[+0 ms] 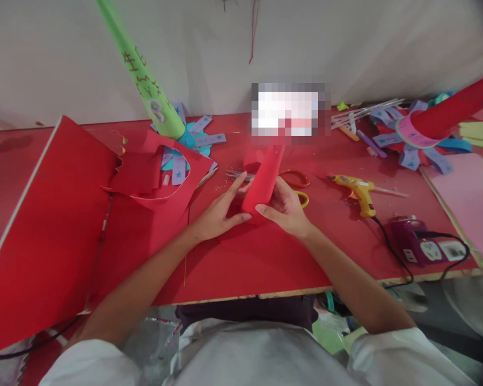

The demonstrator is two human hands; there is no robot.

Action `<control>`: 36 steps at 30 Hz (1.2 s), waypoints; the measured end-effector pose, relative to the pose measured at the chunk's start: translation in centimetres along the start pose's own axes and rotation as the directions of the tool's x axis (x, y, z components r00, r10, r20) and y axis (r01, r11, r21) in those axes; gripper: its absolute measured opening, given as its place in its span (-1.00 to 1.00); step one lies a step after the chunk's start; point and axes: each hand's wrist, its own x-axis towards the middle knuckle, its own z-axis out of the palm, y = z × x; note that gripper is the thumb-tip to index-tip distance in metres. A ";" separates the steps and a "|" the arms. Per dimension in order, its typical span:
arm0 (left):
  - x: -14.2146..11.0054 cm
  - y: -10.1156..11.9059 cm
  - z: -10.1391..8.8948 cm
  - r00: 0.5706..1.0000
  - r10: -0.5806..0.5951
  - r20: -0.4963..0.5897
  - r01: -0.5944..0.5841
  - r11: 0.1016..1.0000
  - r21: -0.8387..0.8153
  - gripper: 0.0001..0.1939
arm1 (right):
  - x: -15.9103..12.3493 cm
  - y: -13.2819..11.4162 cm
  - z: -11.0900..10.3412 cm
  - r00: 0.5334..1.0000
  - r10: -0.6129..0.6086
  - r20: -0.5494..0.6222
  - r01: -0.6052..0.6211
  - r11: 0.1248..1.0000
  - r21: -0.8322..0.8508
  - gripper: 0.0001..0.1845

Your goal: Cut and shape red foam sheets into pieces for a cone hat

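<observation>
A red paper cone (265, 179) stands tilted in front of me, its wide end low and its narrow end pointing up and away. My right hand (286, 210) grips the cone's lower right side, thumb across its front and fingers behind. On the other side my left hand (225, 212) has its thumb and fingers spread around the base, with the thumb tip close to or touching the paper; contact is hard to tell. Behind the hands lie scissors with a red-orange and yellow handle (302, 199), partly hidden by the cone and right hand.
A yellow hot glue gun (358, 192) lies right, its cord running to a purple power box (414, 241). Left are cut red card (153, 203) and a standing red board (52, 225). A green paper cone (156, 102) and a red one (462, 110) stand behind.
</observation>
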 end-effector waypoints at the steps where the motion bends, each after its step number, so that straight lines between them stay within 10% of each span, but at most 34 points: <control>1: -0.1 -0.1 -0.1 0.999 0.007 -0.053 -0.008 1.000 -0.021 -0.06 | 0.0 -0.1 0.0 1.000 0.005 0.000 -0.005 1.000 0.000 -0.47; 6: 0.4 -0.6 -0.6 0.918 -0.007 -0.396 -0.018 0.998 -0.059 -0.44 | -0.2 -0.8 0.0 1.000 0.020 -0.023 -0.020 1.000 0.009 -0.48; 11: 1.0 -1.5 -0.7 0.861 -0.069 -0.505 0.031 0.996 -0.083 -0.59 | -0.4 -0.9 0.0 0.999 0.032 -0.027 -0.032 0.999 -0.003 -0.48; 22: 0.3 0.0 -2.6 0.918 -0.233 -0.321 0.384 0.727 0.569 -0.68 | -0.3 -0.7 -0.7 1.000 0.026 0.003 -0.026 0.996 -0.087 -0.50; 36: 0.4 -1.3 -4.0 0.971 -0.222 -0.084 0.222 0.975 -0.007 -0.62 | -0.5 -0.3 -0.8 0.998 0.058 0.009 -0.057 0.995 -0.083 -0.46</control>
